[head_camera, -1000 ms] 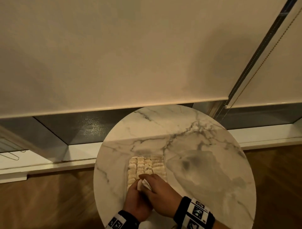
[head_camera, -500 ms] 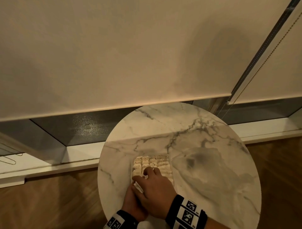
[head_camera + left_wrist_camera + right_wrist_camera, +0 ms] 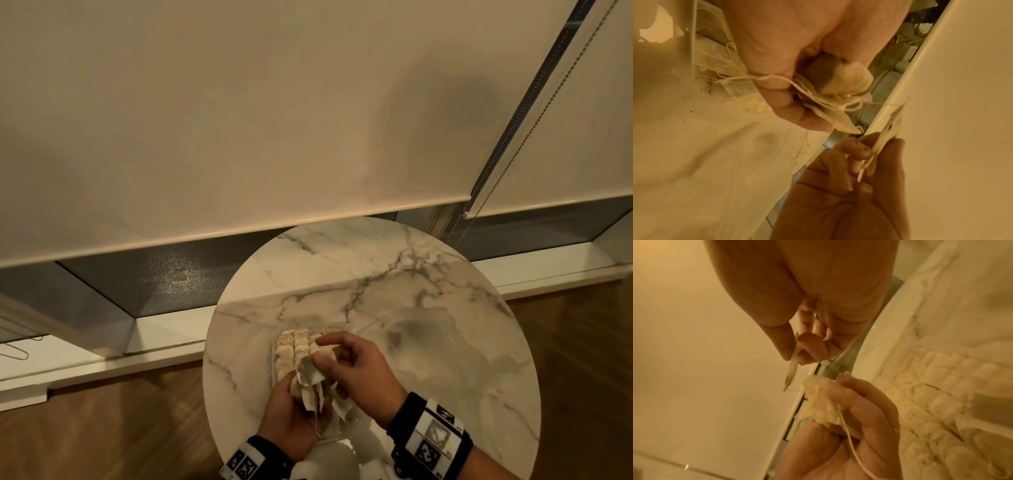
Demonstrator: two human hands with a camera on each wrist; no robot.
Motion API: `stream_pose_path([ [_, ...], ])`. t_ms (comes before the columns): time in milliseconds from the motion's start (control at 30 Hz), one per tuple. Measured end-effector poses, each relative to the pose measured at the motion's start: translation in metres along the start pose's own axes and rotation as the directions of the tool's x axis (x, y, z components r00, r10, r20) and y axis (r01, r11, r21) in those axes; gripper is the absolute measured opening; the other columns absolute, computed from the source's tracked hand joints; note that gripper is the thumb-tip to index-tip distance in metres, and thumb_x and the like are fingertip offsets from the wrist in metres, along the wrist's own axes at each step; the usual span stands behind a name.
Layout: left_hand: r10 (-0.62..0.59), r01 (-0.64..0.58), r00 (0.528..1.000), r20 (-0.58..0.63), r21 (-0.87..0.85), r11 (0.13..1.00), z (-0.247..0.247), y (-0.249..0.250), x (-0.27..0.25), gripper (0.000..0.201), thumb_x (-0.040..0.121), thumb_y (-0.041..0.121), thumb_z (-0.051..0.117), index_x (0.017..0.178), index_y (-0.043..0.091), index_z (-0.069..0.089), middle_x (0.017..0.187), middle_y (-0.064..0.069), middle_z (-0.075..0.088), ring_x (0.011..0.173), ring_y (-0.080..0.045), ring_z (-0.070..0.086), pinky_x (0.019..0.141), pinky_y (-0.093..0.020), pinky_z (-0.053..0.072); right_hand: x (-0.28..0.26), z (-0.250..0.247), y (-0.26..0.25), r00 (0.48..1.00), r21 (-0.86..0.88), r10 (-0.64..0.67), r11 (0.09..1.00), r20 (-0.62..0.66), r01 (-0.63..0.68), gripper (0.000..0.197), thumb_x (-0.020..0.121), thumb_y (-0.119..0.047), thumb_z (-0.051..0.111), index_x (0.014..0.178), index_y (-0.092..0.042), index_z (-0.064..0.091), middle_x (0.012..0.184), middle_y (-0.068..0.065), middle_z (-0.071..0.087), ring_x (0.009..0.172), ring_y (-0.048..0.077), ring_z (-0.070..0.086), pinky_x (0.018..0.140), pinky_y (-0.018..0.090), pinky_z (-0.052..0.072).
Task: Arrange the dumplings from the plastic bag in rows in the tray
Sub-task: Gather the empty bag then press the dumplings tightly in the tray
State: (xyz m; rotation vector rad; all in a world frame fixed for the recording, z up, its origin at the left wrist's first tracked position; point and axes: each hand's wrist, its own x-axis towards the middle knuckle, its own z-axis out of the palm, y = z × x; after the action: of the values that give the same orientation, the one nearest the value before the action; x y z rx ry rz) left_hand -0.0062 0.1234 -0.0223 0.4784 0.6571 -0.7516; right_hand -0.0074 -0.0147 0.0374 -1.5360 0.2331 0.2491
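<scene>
Head view shows your two hands together over the near edge of a round marble table (image 3: 394, 274). Your left hand (image 3: 291, 414) curls its fingers around a dumpling (image 3: 849, 79) and a crumpled plastic bag (image 3: 313, 394). Your right hand (image 3: 356, 370) pinches a thin pale scrap (image 3: 792, 368) between thumb and fingertips; what the scrap is cannot be told. Just beyond your hands, the tray (image 3: 274, 356) sits on the table, with dumplings (image 3: 294, 342) packed in neat rows touching one another.
</scene>
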Motion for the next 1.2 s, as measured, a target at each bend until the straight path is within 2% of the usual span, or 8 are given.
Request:
stream_pose_path([
  [133, -0.006, 0.002, 0.997, -0.080, -0.042, 0.999, 0.001, -0.002, 0.000, 0.029, 0.078, 0.024, 0.060, 0.094, 0.000, 0.064, 0.071, -0.013, 0.060, 0.054, -0.025, 0.061, 0.049, -0.031, 0.053, -0.001, -0.015, 0.003, 0.998, 0.115, 0.062, 0.991, -0.001, -0.062, 0.020, 0.087, -0.011, 0.073, 0.107, -0.010, 0.068, 0.068, 0.006, 0.065, 0.065, 0.023, 0.063, 0.049, 0.030, 0.046],
  [333, -0.001, -0.008, 0.996, -0.093, -0.095, 0.995, -0.003, 0.001, -0.006, 0.024, 0.081, 0.024, 0.059, 0.091, 0.003, 0.062, 0.077, -0.012, 0.058, 0.056, -0.025, 0.061, 0.049, -0.033, 0.056, -0.005, -0.025, 0.008, 0.987, 0.309, 0.152, 0.937, 0.058, -0.163, 0.007, 0.089, 0.001, 0.066, 0.094, -0.003, 0.063, 0.080, 0.016, 0.065, 0.075, 0.030, 0.066, 0.052, 0.029, 0.052],
  [433, 0.020, -0.030, 0.995, -0.099, -0.100, 0.995, -0.005, 0.003, -0.009, 0.022, 0.082, 0.024, 0.058, 0.089, 0.005, 0.065, 0.076, -0.010, 0.057, 0.059, -0.024, 0.058, 0.049, -0.031, 0.055, -0.006, -0.030, 0.008, 0.969, 0.529, 0.179, 0.813, 0.169, -0.243, 0.019, 0.084, 0.012, 0.061, 0.087, -0.006, 0.057, 0.086, 0.019, 0.063, 0.083, 0.037, 0.064, 0.056, 0.031, 0.056],
  [633, 0.059, -0.072, 0.994, -0.097, -0.129, 0.989, -0.008, 0.006, -0.017, 0.021, 0.084, 0.025, 0.059, 0.088, 0.005, 0.065, 0.074, -0.008, 0.058, 0.060, -0.022, 0.058, 0.050, -0.029, 0.055, -0.007, -0.034, 0.002, 0.947, 0.721, 0.080, 0.629, 0.312, -0.291, 0.049, 0.071, 0.017, 0.057, 0.116, -0.004, 0.058, 0.096, 0.021, 0.062, 0.071, 0.031, 0.065, 0.061, 0.035, 0.059],
  [800, 0.065, -0.074, 0.996, -0.066, -0.147, 0.986, -0.009, 0.010, -0.024, 0.020, 0.092, 0.025, 0.054, 0.089, 0.007, 0.063, 0.074, -0.006, 0.056, 0.056, -0.020, 0.058, 0.050, -0.028, 0.054, -0.001, -0.035, 0.000, 0.934, 0.726, 0.067, 0.611, 0.351, -0.316, 0.063, 0.064, 0.010, 0.066, 0.125, -0.003, 0.060, 0.092, 0.019, 0.061, 0.071, 0.029, 0.061, 0.063, 0.038, 0.058],
  [933, 0.098, -0.110, 0.992, -0.083, -0.162, 0.981, -0.014, 0.014, -0.029, 0.018, 0.088, 0.023, 0.058, 0.091, 0.007, 0.064, 0.079, -0.006, 0.055, 0.057, -0.019, 0.058, 0.051, -0.028, 0.055, 0.002, -0.037, -0.001, 0.943, 0.705, 0.106, 0.639, 0.316, -0.308, 0.039, 0.073, -0.002, 0.077, 0.110, -0.005, 0.063, 0.085, 0.016, 0.060, 0.068, 0.027, 0.061, 0.062, 0.037, 0.058],
  [1033, 0.110, -0.125, 0.989, -0.099, -0.164, 0.978, -0.019, 0.017, -0.032, 0.018, 0.086, 0.023, 0.058, 0.093, 0.007, 0.064, 0.078, -0.006, 0.056, 0.057, -0.019, 0.058, 0.051, -0.027, 0.054, 0.006, -0.040, 0.002, 0.964, 0.646, 0.166, 0.716, 0.210, -0.264, 0.013, 0.086, -0.006, 0.064, 0.099, -0.009, 0.064, 0.083, 0.013, 0.062, 0.068, 0.026, 0.061, 0.060, 0.034, 0.055],
  [1200, 0.118, -0.141, 0.985, -0.130, -0.188, 0.972, -0.030, 0.021, -0.036, 0.018, 0.085, 0.022, 0.058, 0.091, 0.006, 0.063, 0.074, -0.007, 0.057, 0.057, -0.020, 0.057, 0.050, -0.028, 0.054, 0.016, -0.053, 0.019, 0.981, 0.531, 0.183, 0.825, 0.071, -0.192, 0.009, 0.081, -0.008, 0.064, 0.089, -0.011, 0.064, 0.087, 0.011, 0.064, 0.078, 0.022, 0.062, 0.065, 0.034, 0.050],
])
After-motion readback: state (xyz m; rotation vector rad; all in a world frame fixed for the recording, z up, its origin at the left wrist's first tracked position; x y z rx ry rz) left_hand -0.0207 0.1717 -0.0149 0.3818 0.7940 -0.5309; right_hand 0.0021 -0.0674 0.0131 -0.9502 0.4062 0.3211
